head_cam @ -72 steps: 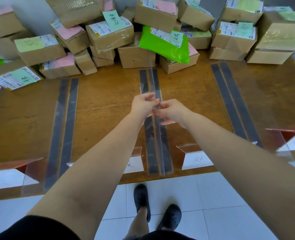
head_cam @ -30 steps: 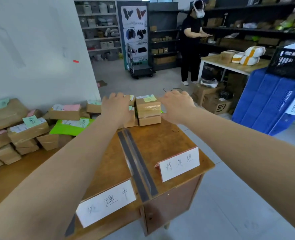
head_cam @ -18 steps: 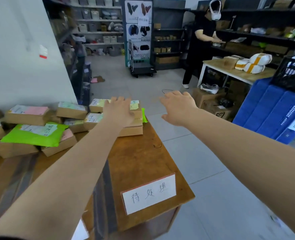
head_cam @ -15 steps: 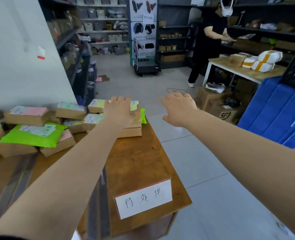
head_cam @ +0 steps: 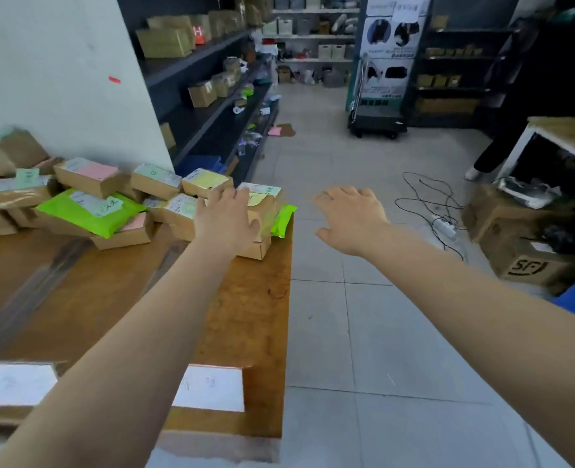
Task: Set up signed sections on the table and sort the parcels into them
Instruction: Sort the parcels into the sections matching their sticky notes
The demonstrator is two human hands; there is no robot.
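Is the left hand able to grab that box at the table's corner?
Probably yes: the left hand is open right over the corner box, with nothing between them.

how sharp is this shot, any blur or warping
Head view: motion blur smears the table, the white signs and the left parcels; both hands are soft-edged; wide-angle warp bends the shelves; lighting even, no glare.
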